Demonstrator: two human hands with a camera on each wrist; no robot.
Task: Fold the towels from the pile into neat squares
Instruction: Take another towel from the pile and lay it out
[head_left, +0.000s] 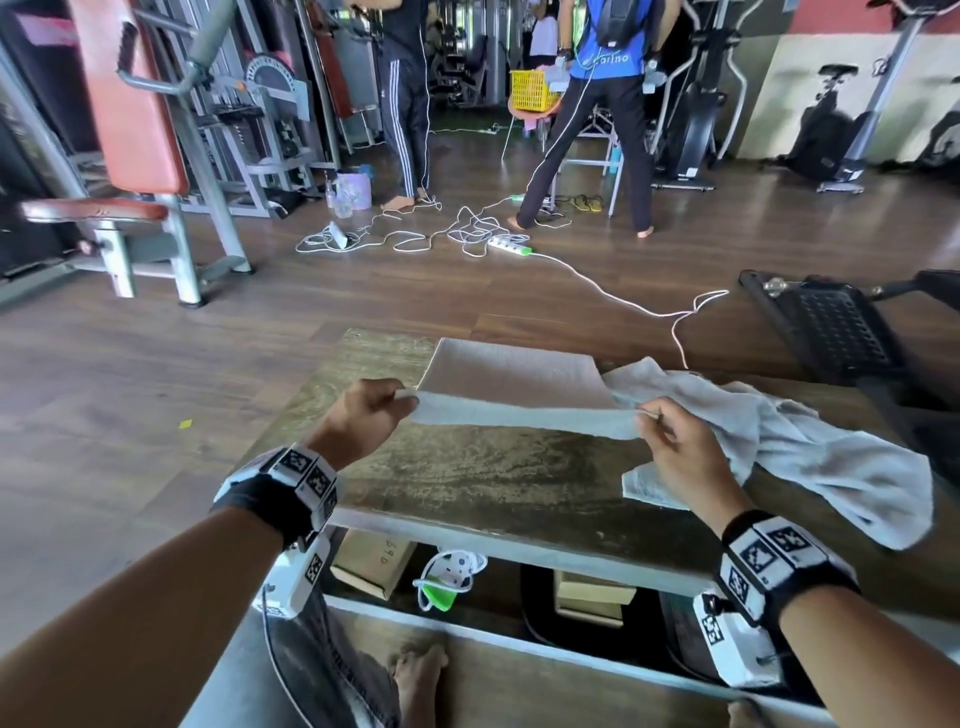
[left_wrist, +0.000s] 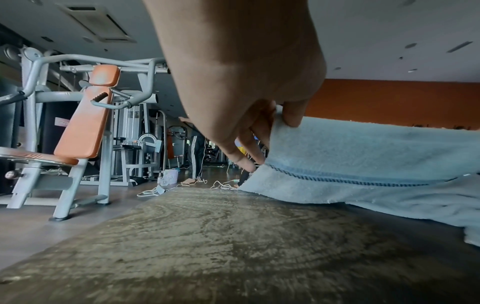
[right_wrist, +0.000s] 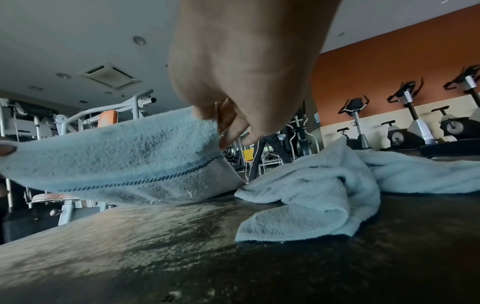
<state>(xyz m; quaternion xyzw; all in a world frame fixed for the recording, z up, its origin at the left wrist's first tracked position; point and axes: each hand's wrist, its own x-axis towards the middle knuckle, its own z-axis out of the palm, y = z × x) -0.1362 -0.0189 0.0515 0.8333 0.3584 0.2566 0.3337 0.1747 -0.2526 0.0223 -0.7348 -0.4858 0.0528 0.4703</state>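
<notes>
A pale blue-grey towel (head_left: 519, 387) with a dark stitched band lies across the far half of the worn table top (head_left: 493, 478). Its near edge is lifted off the table and stretched between my two hands. My left hand (head_left: 387, 400) pinches the left corner (left_wrist: 279, 121) between thumb and fingers. My right hand (head_left: 652, 418) pinches the right corner (right_wrist: 207, 121) the same way. A rumpled pile of pale towels (head_left: 810, 452) sits on the table to the right, just beyond my right hand (right_wrist: 311, 197).
The table's front edge (head_left: 519, 543) is near me, with boxes and a power strip on the shelf below. Gym machines (head_left: 140, 156) stand left. White cables (head_left: 467, 234) trail over the wooden floor. Two people stand at the back beside a yellow basket (head_left: 532, 89).
</notes>
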